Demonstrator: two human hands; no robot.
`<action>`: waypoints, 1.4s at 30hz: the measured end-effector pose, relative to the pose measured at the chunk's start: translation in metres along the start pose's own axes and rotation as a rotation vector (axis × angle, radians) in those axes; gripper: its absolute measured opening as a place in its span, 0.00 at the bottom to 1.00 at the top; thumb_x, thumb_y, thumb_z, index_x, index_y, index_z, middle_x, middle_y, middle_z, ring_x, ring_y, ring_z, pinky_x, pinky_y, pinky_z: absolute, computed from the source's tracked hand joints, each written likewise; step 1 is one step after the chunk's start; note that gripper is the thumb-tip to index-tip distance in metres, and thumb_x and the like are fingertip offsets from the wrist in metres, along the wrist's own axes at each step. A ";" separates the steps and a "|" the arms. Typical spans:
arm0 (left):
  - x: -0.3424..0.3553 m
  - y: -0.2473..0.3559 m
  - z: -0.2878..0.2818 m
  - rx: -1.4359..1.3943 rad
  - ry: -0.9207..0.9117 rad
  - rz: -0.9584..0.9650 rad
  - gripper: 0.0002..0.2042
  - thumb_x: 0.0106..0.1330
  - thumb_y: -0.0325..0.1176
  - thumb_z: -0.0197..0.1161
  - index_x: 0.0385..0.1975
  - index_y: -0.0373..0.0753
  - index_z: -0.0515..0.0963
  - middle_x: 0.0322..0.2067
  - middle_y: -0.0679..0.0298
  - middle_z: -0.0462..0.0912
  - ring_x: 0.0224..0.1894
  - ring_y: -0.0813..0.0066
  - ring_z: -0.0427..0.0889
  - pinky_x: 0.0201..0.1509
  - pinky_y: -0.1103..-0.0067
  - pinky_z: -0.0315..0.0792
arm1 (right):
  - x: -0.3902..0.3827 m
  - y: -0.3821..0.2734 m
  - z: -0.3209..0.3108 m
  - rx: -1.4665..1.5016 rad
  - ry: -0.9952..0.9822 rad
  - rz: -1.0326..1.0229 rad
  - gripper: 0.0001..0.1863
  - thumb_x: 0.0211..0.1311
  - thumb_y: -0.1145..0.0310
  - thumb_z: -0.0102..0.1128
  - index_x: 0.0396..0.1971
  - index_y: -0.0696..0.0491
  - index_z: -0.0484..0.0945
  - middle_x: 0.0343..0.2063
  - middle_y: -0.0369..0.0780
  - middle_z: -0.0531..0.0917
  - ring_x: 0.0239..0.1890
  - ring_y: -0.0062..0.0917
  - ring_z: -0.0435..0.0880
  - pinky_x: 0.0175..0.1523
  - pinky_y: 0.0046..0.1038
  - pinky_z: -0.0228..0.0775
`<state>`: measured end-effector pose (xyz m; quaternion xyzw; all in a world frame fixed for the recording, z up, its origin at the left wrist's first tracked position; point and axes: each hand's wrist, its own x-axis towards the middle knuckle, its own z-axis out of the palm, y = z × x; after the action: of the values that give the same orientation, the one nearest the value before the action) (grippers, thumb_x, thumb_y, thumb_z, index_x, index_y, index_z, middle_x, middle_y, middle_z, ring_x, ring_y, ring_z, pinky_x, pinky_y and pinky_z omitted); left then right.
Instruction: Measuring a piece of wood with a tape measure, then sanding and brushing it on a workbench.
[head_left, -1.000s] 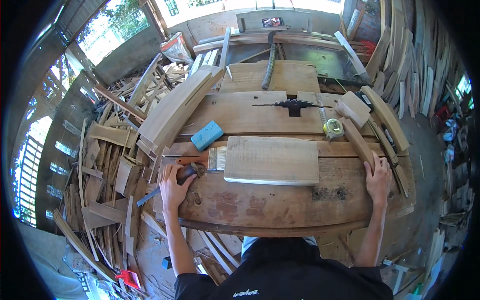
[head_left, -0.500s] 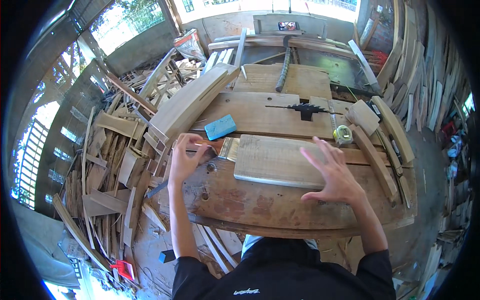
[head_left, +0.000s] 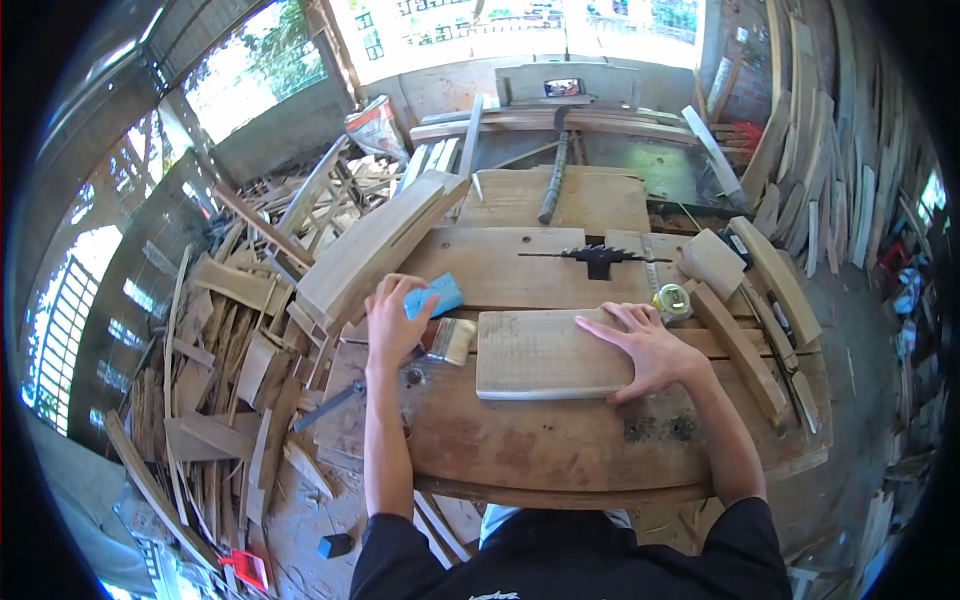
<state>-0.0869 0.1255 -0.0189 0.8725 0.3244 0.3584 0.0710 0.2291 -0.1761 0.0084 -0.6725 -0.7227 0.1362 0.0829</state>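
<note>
A flat, pale wooden board (head_left: 545, 350) lies on the workbench in front of me. My right hand (head_left: 655, 352) grips its right end, thumb at the near edge and fingers spread over the top toward the far edge. To the left, my left hand (head_left: 398, 318) is open, thumb and fingers apart, with the thumb over the near side of a blue block (head_left: 438, 294). Just right of that hand is a flat paintbrush (head_left: 456, 341) with pale bristles; its handle is partly hidden by the hand.
A tape measure (head_left: 671, 300) sits beyond the board, near a black toothed blade (head_left: 598, 260). Wood strips (head_left: 738, 350) line the bench's right side. A thick beam (head_left: 375, 245) slants at the left. Scrap wood (head_left: 215, 370) is heaped on the floor.
My right hand has come down from above the board and taken hold of its right end. My left hand has shifted from beside the paintbrush handle to the blue block. The view has tilted upward.
</note>
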 end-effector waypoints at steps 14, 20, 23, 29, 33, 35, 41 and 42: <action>-0.008 -0.017 -0.024 0.167 -0.343 -0.366 0.32 0.56 0.60 0.79 0.58 0.51 0.81 0.52 0.64 0.82 0.62 0.59 0.80 0.67 0.50 0.69 | -0.006 -0.001 -0.002 0.012 -0.031 0.052 0.70 0.38 0.41 0.83 0.84 0.29 0.50 0.77 0.57 0.56 0.78 0.57 0.50 0.82 0.54 0.38; -0.015 -0.034 -0.022 0.183 -0.367 -0.373 0.32 0.55 0.59 0.79 0.57 0.51 0.81 0.52 0.63 0.82 0.61 0.56 0.80 0.67 0.52 0.70 | -0.004 -0.001 0.002 0.002 0.005 0.031 0.70 0.37 0.41 0.83 0.84 0.28 0.50 0.77 0.56 0.56 0.78 0.57 0.51 0.82 0.54 0.38; -0.012 -0.035 -0.022 0.144 -0.372 -0.365 0.31 0.56 0.57 0.80 0.57 0.50 0.81 0.52 0.63 0.82 0.62 0.56 0.79 0.67 0.53 0.71 | -0.001 -0.001 0.000 0.017 0.011 0.027 0.71 0.35 0.41 0.83 0.84 0.28 0.50 0.77 0.56 0.56 0.78 0.56 0.51 0.82 0.54 0.38; -0.006 -0.012 -0.015 0.068 -0.297 -0.334 0.34 0.60 0.54 0.78 0.65 0.50 0.78 0.61 0.61 0.79 0.69 0.55 0.74 0.70 0.48 0.67 | -0.003 0.004 0.001 0.074 0.043 -0.009 0.67 0.37 0.39 0.82 0.83 0.32 0.58 0.79 0.54 0.54 0.80 0.56 0.50 0.84 0.53 0.37; -0.012 -0.004 -0.007 0.050 -0.317 -0.188 0.40 0.65 0.53 0.74 0.76 0.51 0.69 0.76 0.59 0.68 0.77 0.53 0.66 0.77 0.48 0.58 | -0.009 0.000 0.012 0.059 0.149 -0.018 0.65 0.40 0.34 0.81 0.81 0.35 0.61 0.80 0.53 0.52 0.82 0.55 0.47 0.85 0.52 0.36; -0.011 -0.004 -0.006 0.030 -0.377 -0.221 0.39 0.66 0.53 0.73 0.77 0.51 0.68 0.78 0.58 0.66 0.79 0.55 0.64 0.79 0.51 0.54 | -0.010 -0.001 0.011 0.053 0.159 -0.010 0.65 0.42 0.29 0.79 0.81 0.36 0.61 0.81 0.54 0.50 0.83 0.53 0.45 0.85 0.51 0.34; -0.009 0.000 -0.008 0.031 -0.339 -0.236 0.34 0.66 0.48 0.74 0.72 0.49 0.75 0.69 0.56 0.78 0.72 0.57 0.74 0.73 0.58 0.62 | -0.014 -0.002 0.012 0.050 0.161 0.033 0.65 0.43 0.28 0.79 0.82 0.35 0.60 0.81 0.54 0.49 0.84 0.54 0.44 0.86 0.53 0.34; -0.008 0.002 -0.009 0.032 -0.332 -0.220 0.33 0.66 0.45 0.74 0.71 0.49 0.76 0.67 0.57 0.79 0.70 0.57 0.76 0.72 0.58 0.63 | -0.015 -0.002 0.011 0.050 0.153 0.044 0.65 0.43 0.28 0.78 0.82 0.35 0.60 0.81 0.54 0.49 0.84 0.54 0.44 0.86 0.53 0.34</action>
<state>-0.0963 0.1181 -0.0167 0.8800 0.4072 0.1943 0.1486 0.2248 -0.1924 -0.0003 -0.6943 -0.6958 0.1040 0.1516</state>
